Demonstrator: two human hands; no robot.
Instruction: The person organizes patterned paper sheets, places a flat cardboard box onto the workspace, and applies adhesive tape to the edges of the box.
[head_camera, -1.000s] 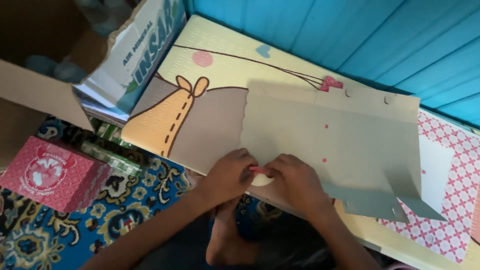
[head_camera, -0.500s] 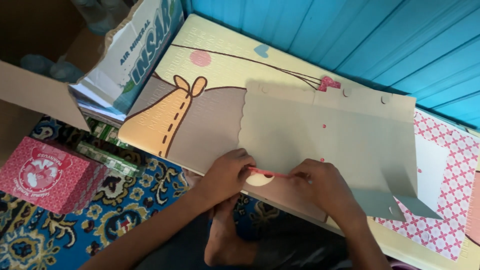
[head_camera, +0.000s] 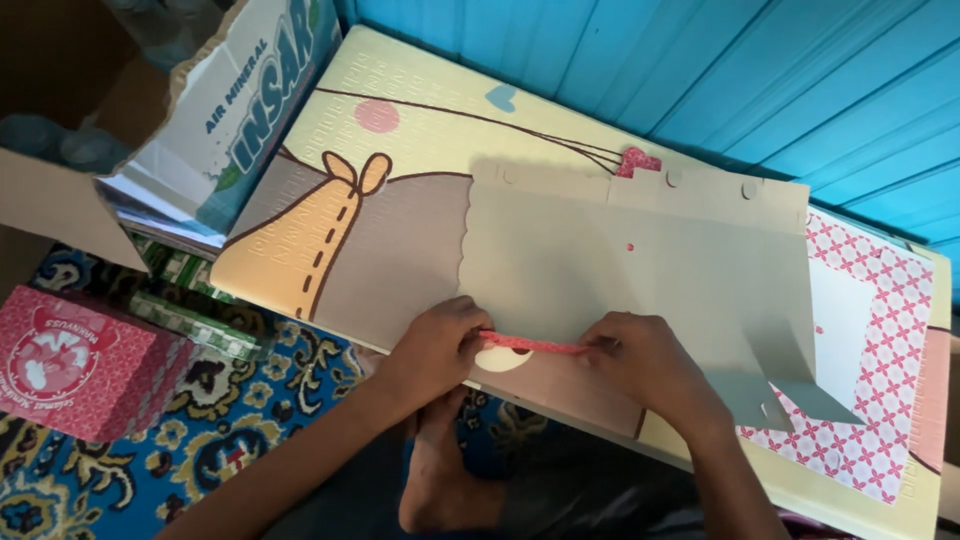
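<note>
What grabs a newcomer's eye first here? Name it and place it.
At centre, the left hand and right hand stretch a red strip between them along the near edge of a grey card sheet. The card lies on a cartoon-printed mat under a bright blue wall.

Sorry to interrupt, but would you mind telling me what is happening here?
A person seated on a patterned rug stretches a red patterned strip between the left hand and right hand, along the lower edge of a flat grey cardboard sheet. The sheet lies on a low table with a cartoon print.
</note>
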